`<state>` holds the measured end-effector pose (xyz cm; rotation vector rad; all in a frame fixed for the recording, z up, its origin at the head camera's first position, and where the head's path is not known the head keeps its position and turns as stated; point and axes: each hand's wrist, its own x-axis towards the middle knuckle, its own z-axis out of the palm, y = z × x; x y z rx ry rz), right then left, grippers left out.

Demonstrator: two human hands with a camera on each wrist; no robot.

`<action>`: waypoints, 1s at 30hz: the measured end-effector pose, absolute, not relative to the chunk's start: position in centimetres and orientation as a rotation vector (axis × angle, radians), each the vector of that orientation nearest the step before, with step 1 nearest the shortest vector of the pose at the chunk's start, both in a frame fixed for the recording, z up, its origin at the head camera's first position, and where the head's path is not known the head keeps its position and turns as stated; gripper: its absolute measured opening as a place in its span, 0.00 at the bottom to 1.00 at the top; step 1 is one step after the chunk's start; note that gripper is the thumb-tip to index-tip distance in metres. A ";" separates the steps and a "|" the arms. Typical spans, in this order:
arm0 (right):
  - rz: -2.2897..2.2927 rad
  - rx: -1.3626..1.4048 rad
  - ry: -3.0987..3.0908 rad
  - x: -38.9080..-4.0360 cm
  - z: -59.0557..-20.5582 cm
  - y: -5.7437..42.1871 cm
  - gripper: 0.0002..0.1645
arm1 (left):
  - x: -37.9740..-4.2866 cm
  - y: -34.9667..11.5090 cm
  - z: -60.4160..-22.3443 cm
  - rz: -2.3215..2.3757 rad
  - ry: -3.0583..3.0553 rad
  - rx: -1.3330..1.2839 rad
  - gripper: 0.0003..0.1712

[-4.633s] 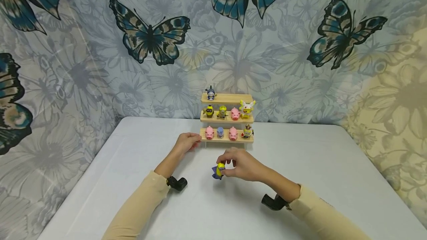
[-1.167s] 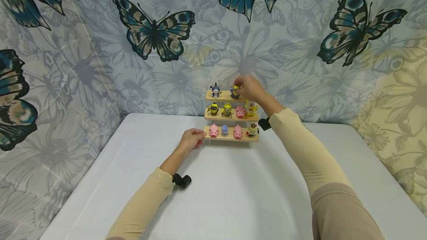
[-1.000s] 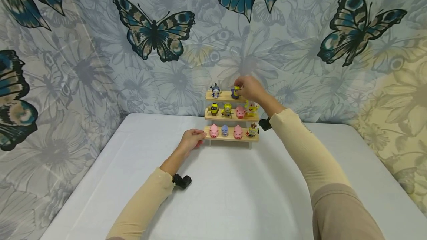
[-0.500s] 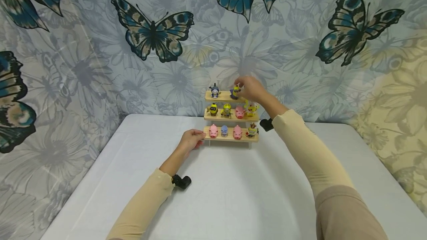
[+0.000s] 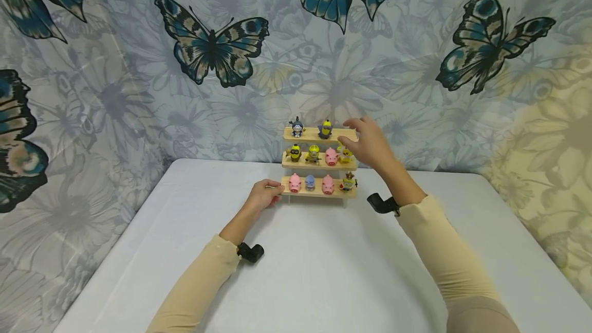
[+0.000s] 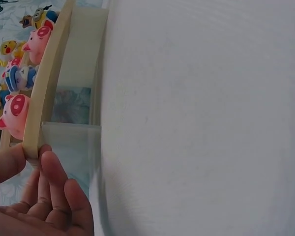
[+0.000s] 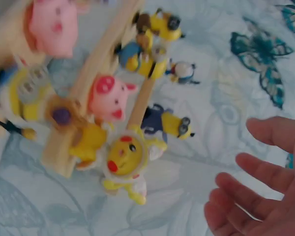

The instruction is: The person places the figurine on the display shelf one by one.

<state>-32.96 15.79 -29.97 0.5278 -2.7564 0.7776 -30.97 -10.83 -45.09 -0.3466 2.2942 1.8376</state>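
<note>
A three-tier wooden display rack [image 5: 311,134] stands at the back of the table, toy figures along its shelves. My left hand [image 5: 263,195] pinches the left end of the bottom shelf, thumb above and fingers underneath in the left wrist view, beside a pink pig figure [image 6: 14,115]. On the top shelf a yellow minion figure [image 5: 326,129] with a dark purple cape stands upright, right of a dark-hatted figure [image 5: 297,127]. My right hand [image 5: 372,144] is off the minion, fingers spread and holding nothing, by the top shelf's right end, partly covering a yellow-and-white figure [image 7: 125,156].
The middle shelf also bears two minion figures and a pink pig [image 5: 331,156]. Below are pigs, a small blue figure [image 5: 310,183] and a crowned minion [image 5: 349,182]. A butterfly-print cloth [image 5: 213,112] hangs close behind the white table [image 5: 300,276].
My right hand brought the caped minion from over the table to the top shelf, let go of it, and has drawn back to the right. My left hand keeps its grip on the bottom shelf.
</note>
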 end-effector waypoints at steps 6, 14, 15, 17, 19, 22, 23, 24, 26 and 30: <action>0.925 0.533 -2.611 -30.3 -32.1 17.1 0.22 | -30.6 -10.6 -44.8 1.827 2.330 -0.313 0.14; 0.982 0.459 -2.590 -28.6 -34.6 19.2 0.17 | -30.9 -11.1 -45.0 1.854 2.264 -0.318 0.16; 0.979 0.462 -2.591 -28.4 -34.8 19.5 0.16 | -30.9 -11.1 -45.0 1.862 2.259 -0.316 0.17; 0.969 0.468 -2.601 -28.2 -35.2 19.9 0.16 | -30.9 -11.2 -45.0 1.872 2.253 -0.318 0.17; 0.966 0.466 -2.632 -27.9 -35.7 20.3 0.16 | -30.9 -11.3 -45.2 1.876 2.242 -0.315 0.17; 0.953 0.430 -2.677 -27.5 -36.4 20.9 0.17 | -30.7 -11.4 -45.1 1.858 2.248 -0.277 0.17; 0.949 0.412 -2.688 -27.4 -36.6 21.1 0.18 | -30.7 -11.4 -45.1 1.852 2.254 -0.264 0.17; 0.948 0.394 -2.696 -27.3 -36.8 21.2 0.18 | -30.6 -11.4 -44.9 1.842 2.268 -0.252 0.17; 0.935 0.372 -2.703 -27.1 -37.0 21.5 0.19 | -30.4 -11.5 -44.6 1.818 2.303 -0.233 0.16; 0.898 0.358 -2.734 -26.9 -37.4 21.9 0.20 | -30.2 -12.0 -44.4 1.760 2.395 -0.217 0.17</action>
